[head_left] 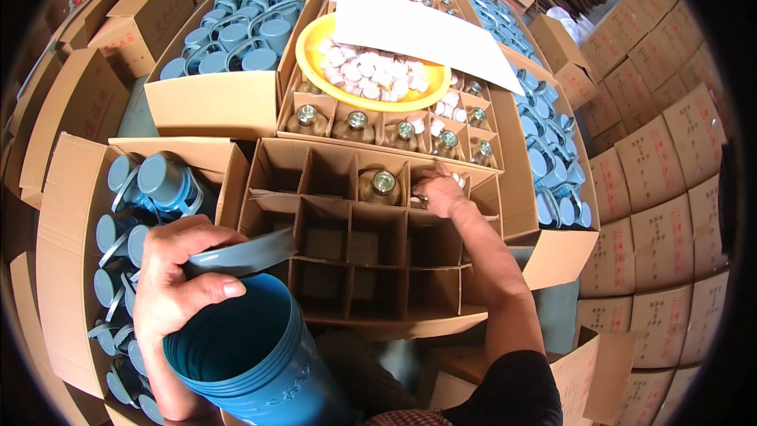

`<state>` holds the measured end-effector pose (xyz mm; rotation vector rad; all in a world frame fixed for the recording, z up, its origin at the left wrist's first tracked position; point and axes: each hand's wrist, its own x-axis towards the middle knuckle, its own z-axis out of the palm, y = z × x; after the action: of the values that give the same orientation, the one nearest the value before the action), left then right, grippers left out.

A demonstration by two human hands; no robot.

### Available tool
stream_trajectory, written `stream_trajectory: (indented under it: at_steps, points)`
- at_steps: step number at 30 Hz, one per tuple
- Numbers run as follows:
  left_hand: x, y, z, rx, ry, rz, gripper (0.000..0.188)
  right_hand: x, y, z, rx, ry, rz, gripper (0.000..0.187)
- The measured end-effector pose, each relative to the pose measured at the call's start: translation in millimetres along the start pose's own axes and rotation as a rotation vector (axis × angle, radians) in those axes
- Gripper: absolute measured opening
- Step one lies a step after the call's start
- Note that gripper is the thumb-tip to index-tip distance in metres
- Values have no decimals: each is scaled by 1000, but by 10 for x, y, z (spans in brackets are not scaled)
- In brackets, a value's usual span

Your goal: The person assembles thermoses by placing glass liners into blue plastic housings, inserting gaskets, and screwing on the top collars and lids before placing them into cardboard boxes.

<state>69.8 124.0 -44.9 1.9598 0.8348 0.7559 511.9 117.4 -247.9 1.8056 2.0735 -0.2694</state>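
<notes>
By its grey-blue carrying handle (251, 253), my left hand (180, 264) grips a blue plastic flask casing (252, 355). The casing is tilted with its wide mouth up, and I see no bottle in it. My right hand (443, 192) reaches into a back-row cell of a divided cardboard box (356, 312). Its fingers are closed at the neck of a glass bottle (419, 200), mostly hidden by the hand. One cell to the left stands another clear glass bottle (379, 187) with a shiny neck. White caps (459, 180) show just beyond my fingers.
A yellow basin (304, 55) of white caps (371, 71) sits on a box of glass bottles (356, 125), partly under a white sheet (418, 28). Cartons of blue flask casings (164, 181) stand left, back left and right (544, 159). Stacked cartons (658, 229) line the right.
</notes>
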Motion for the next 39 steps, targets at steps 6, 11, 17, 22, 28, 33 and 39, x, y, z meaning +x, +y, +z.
stream_trajectory:
  at_steps: [6, 11, 17, 22, 28, 33, 39]
  points:
    - [-14, 21, -21, -29, -3, -22, 49, 210, 18, 145, 129, -143, 5, 37]
    - [-82, -8, -79, -5, 22, -25, 50, 40, 2, -82, 543, 81, 110, 26]
    - [16, -6, -12, -17, -16, -30, 51, -19, -158, -217, 859, 446, -16, 46]
    - [17, 62, 31, -18, 12, -28, 51, 337, -858, -342, 471, 234, 134, 39]
    - [47, -4, 93, -10, 13, -88, 53, 610, -867, -146, 453, 303, 236, 29]
    - [124, 92, 98, 50, -20, -98, 49, 686, -917, -295, 394, 224, 290, 45]
    - [16, 15, 7, 91, -15, -24, 49, 241, -577, -313, 693, 412, 282, 52]
